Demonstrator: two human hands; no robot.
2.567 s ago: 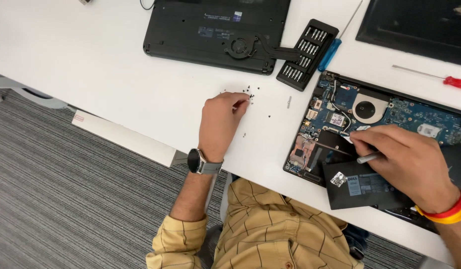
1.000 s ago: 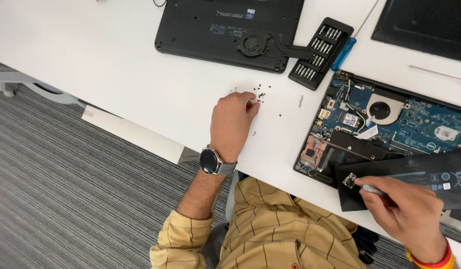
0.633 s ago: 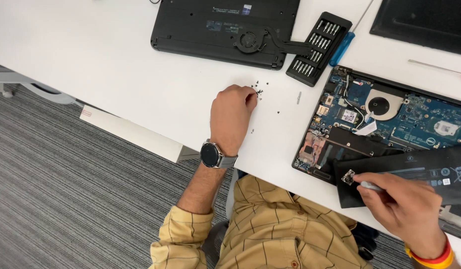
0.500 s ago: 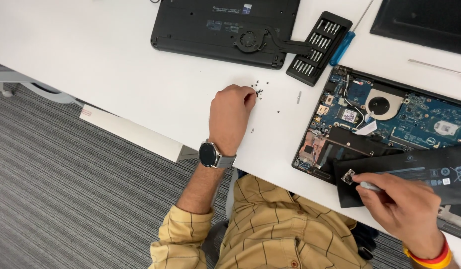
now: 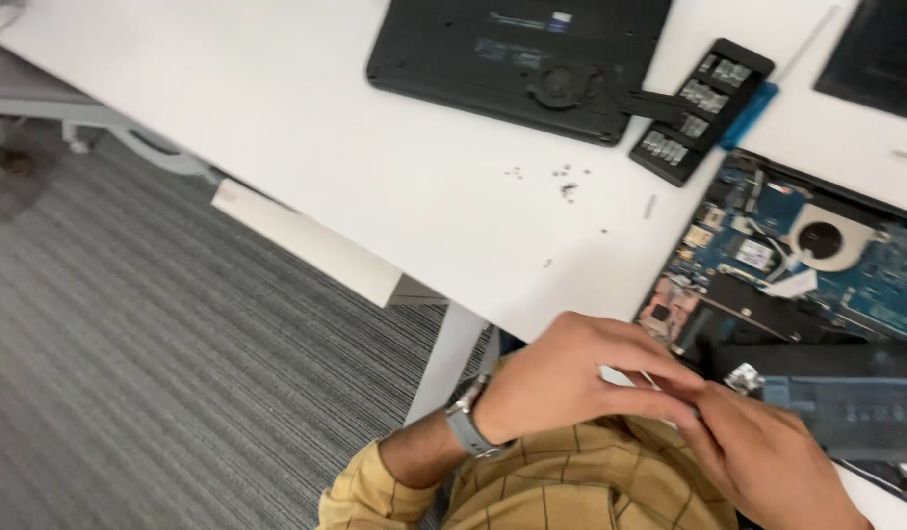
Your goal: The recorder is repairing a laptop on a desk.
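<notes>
Two hands, left hand (image 5: 571, 378) and right hand (image 5: 767, 461), fingers curled, grip unclear, beside battery (image 5: 846, 393) lengthwise left-right.

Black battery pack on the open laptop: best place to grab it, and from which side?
Grip the battery pack along its long near edge, coming from the person's side; it lies flat and long over the open laptop, and both the left hand and right hand are already there.

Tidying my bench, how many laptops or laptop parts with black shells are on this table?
3: a closed black laptop base at top centre, an opened laptop at right showing its board, and a black panel at the top right corner, cut off by the frame.
</notes>
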